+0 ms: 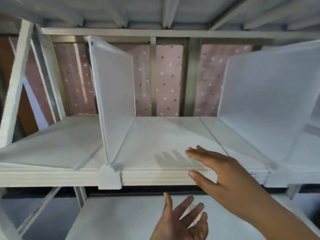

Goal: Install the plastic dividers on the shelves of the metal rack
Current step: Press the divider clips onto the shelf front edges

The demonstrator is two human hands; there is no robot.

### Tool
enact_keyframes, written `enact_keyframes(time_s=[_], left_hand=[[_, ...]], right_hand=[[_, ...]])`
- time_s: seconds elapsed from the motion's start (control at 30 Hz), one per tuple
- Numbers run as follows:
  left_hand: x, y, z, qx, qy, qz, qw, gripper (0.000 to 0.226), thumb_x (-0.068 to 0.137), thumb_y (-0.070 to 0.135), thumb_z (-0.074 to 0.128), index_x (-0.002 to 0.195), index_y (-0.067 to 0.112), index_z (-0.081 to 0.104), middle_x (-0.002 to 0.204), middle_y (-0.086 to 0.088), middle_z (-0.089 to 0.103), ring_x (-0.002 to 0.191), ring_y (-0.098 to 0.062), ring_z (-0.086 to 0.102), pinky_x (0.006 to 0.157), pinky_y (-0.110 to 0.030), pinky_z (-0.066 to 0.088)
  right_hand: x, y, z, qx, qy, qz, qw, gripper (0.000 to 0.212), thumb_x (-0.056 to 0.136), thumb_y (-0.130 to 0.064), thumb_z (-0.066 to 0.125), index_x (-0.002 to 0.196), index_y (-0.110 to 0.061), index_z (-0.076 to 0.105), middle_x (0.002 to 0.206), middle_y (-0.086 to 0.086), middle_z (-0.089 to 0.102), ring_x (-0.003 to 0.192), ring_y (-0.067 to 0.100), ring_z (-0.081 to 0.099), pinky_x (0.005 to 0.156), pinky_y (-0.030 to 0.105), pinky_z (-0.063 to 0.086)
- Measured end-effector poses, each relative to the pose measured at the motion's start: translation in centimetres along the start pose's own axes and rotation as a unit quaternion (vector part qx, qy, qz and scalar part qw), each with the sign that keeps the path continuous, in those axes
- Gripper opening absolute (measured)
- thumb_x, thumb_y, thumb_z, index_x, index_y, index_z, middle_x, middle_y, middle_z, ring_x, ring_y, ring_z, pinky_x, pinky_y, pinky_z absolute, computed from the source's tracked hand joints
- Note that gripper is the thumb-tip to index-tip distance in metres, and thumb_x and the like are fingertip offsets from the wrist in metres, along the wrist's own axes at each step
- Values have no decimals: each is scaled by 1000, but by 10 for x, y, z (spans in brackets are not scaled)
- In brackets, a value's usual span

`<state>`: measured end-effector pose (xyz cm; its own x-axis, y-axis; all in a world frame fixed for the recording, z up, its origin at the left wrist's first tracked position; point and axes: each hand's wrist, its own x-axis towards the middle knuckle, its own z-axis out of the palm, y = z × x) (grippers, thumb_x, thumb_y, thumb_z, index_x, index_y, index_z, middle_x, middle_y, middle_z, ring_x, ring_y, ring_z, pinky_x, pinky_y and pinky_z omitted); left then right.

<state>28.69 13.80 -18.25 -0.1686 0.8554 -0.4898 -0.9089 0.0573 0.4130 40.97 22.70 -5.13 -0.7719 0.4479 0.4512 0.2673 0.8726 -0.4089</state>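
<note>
A white metal rack shelf point(52, 149) runs across the view at chest height. One translucent plastic divider point(116, 94) stands upright on it, left of centre, held by a white clip point(110, 177) over the shelf's front lip. A second divider point(265, 104) stands on the shelf at the right. My right hand point(221, 172) hovers open over the shelf's front edge between the two dividers, fingers spread, thumb below the lip. My left hand point(181, 220) is open, palm up, below the shelf and empty.
The underside of the upper shelf point(155, 11) is close overhead. A lower shelf point(121, 219) lies beneath my hands. White rack posts and braces point(15, 87) stand at the left. A pink dotted curtain point(166, 80) hangs behind the rack.
</note>
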Motion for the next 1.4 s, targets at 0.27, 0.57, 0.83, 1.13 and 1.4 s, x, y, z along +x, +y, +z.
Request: enact_keyframes(time_s=[0.27,0.57,0.83,1.13,1.4], left_hand=[[38,-87,66,91,-88,-75,989,110,60,85,63,138,7,71,137,-26,70,125,-51,64,87,-52,56],[66,-114,121,-26,-180,-67,981,136,47,91,66,151,5,51,144,-38,60,126,-48,67,89,-53,63],[86,-114,128,-53,-236,-7,970,158,33,76,92,158,-3,38,154,-31,55,140,-49,57,101,-56,57],[99,-116,130,-15,-243,20,970,169,23,81,90,156,-11,39,151,-39,52,138,-50,58,105,-51,56],[103,-113,127,-108,-270,53,955,164,15,77,94,147,-12,55,138,-39,58,135,-50,58,130,-42,26]], right_hand=[[-82,40,-79,-44,29,86,995,29,87,-49,63,114,-43,73,118,-37,63,115,-17,54,96,4,41],[-104,135,-130,-136,31,213,967,27,88,-45,66,116,-43,67,110,-32,63,89,-14,59,77,8,47],[-50,187,-130,-141,-131,174,966,60,83,-46,77,138,-34,57,135,-23,56,121,-1,54,104,23,42],[-40,200,-119,-192,-143,162,957,49,86,-35,74,132,-24,61,124,-8,68,111,15,63,95,32,49],[-45,204,-114,-244,-95,158,952,50,85,-46,70,134,-38,59,123,-20,68,97,7,59,65,10,32]])
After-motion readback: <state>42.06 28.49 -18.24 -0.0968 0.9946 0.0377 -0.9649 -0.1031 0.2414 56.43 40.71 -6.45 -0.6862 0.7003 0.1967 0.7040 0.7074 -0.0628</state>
